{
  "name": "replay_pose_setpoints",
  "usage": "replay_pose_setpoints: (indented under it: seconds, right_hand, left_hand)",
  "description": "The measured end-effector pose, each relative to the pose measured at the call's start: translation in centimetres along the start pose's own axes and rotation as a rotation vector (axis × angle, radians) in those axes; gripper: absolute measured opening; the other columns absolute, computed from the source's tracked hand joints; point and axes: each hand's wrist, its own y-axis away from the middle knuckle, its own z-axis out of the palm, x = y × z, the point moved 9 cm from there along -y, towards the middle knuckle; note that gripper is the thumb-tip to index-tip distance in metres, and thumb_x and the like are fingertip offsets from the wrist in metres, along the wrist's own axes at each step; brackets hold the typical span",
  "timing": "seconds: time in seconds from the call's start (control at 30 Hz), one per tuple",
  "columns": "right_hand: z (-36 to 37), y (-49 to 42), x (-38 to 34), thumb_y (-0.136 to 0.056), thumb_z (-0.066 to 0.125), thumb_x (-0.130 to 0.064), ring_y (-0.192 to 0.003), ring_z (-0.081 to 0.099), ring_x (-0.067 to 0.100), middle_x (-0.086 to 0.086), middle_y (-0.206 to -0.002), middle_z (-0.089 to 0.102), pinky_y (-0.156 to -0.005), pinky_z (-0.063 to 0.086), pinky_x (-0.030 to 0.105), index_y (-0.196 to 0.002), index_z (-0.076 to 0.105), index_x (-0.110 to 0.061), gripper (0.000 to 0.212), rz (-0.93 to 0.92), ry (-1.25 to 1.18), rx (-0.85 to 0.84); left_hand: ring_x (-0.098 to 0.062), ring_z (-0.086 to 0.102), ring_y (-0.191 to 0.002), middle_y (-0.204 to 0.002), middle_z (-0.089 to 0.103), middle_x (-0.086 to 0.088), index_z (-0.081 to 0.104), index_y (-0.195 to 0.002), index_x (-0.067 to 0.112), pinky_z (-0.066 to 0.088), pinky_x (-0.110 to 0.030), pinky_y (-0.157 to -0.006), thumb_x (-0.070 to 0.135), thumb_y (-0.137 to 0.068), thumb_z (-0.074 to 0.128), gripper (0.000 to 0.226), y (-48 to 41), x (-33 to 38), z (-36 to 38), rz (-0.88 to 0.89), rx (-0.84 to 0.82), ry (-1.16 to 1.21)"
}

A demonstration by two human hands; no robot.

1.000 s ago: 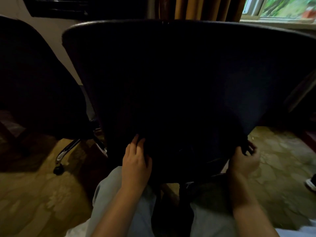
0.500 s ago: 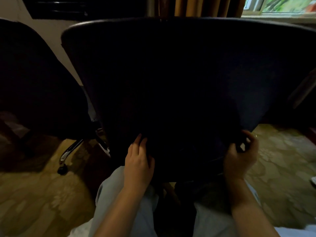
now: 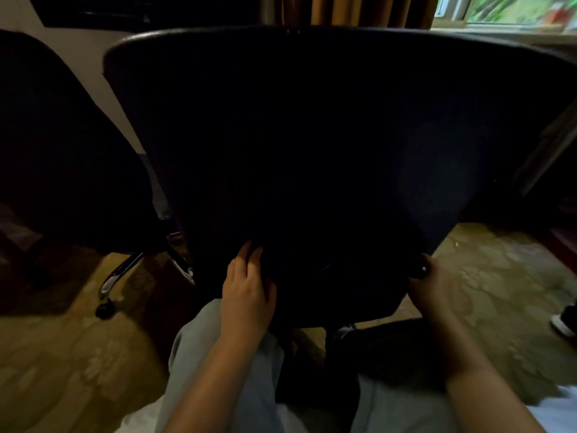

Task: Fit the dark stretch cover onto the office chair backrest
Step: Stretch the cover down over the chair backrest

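The office chair backrest (image 3: 327, 126) fills the middle of the view, its back facing me, wrapped in the dark stretch cover (image 3: 437, 182). My left hand (image 3: 246, 289) lies at the cover's lower left edge, fingers pointing up and tucked against the fabric. My right hand (image 3: 429, 282) is at the lower right corner, fingers curled round the cover's hem. The scene is dim, and the hem between my hands is hard to make out.
A second dark office chair (image 3: 62, 157) stands close on the left, its chrome base and caster (image 3: 106, 307) on the patterned carpet (image 3: 499, 276). My knees in light trousers (image 3: 199, 354) are under the backrest. A shoe (image 3: 563, 323) shows at the right edge.
My right hand has dropped slightly and closed tighter round the lower right corner of the cover. My left hand stays in place at the lower left edge.
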Motion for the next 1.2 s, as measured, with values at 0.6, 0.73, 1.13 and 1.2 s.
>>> replay_pose_setpoints:
  seconds: [0.6,0.73,1.13,1.2]
  right_hand:
    - [0.1,0.1,-0.3,-0.074,0.069,-0.001,-0.079,0.061,0.025,0.007,-0.083,0.062,-0.062,0.038,0.026,-0.083,0.059,-0.019,0.023,-0.011,-0.023,0.034]
    - [0.7,0.1,0.4,-0.079,0.067,-0.005,-0.083,0.062,0.026,0.01,-0.09,0.063,-0.066,0.044,0.03,-0.094,0.058,-0.014,0.019,0.062,-0.045,0.004]
    - [-1.8,2.2,0.1,-0.086,0.058,-0.003,-0.097,0.057,0.017,0.008,-0.113,0.058,-0.085,0.051,0.036,-0.12,0.051,-0.008,0.035,0.375,-0.566,0.321]
    - [-0.8,2.3,-0.2,-0.086,0.061,-0.007,-0.096,0.056,0.018,0.008,-0.11,0.057,-0.085,0.049,0.037,-0.119,0.052,-0.009,0.035,0.397,-0.514,0.213]
  left_hand:
    - [-0.028,0.038,-0.13,-0.142,0.041,-0.014,0.046,-0.136,0.005,0.03,-0.032,-0.105,0.014,-0.081,0.069,0.06,-0.1,-0.8,-0.2,0.003,0.012,-0.003]
    - [-0.028,0.038,-0.129,-0.141,0.043,-0.014,0.048,-0.134,0.004,0.03,-0.032,-0.103,0.013,-0.08,0.069,0.059,0.0,-0.6,-0.3,0.0,0.017,-0.011]
    - [-0.035,0.045,-0.124,-0.137,0.046,-0.018,0.052,-0.128,0.0,0.033,-0.033,-0.101,0.007,-0.077,0.071,0.055,-0.2,-0.5,-0.4,-0.002,0.019,0.01]
    - [-0.035,0.045,-0.125,-0.138,0.045,-0.018,0.051,-0.129,0.001,0.032,-0.033,-0.102,0.008,-0.078,0.071,0.055,-0.2,-0.4,-0.3,0.001,0.018,0.012]
